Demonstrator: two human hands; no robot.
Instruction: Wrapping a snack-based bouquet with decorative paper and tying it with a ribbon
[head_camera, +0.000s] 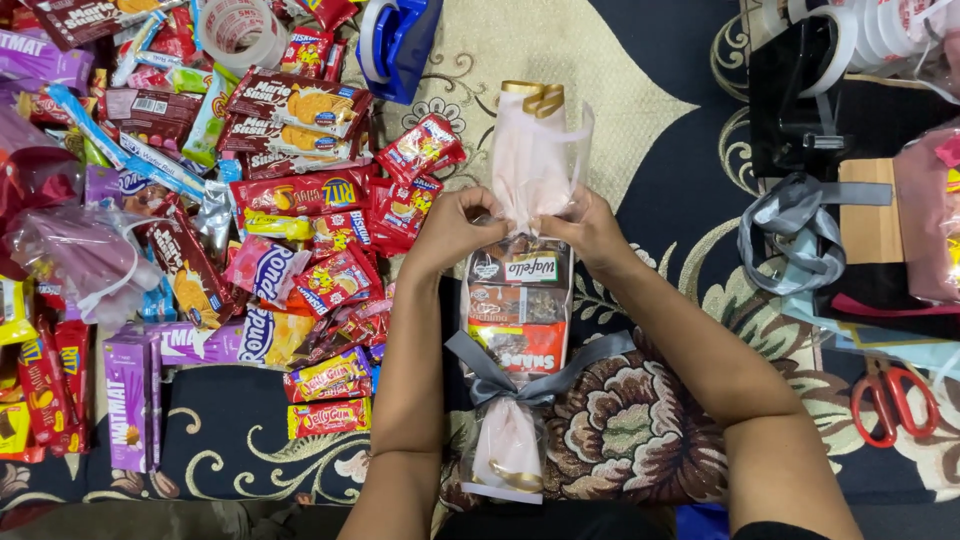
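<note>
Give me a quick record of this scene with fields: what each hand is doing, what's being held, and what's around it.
left hand: pinching the gathered far neck of the clear cellophane snack bundle
right hand: gripping the same neck, opposite side
bundle: snack packets inside, near end tied with grey satin ribbon bow
left side: pile of red and purple snack packets
right side: red-handled scissors
surface: dark patterned carpet

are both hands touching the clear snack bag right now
Touching. The head view shows the left hand and right hand pinching the gathered neck of the clear snack bag from either side, fingers pressed into the plastic.
</note>
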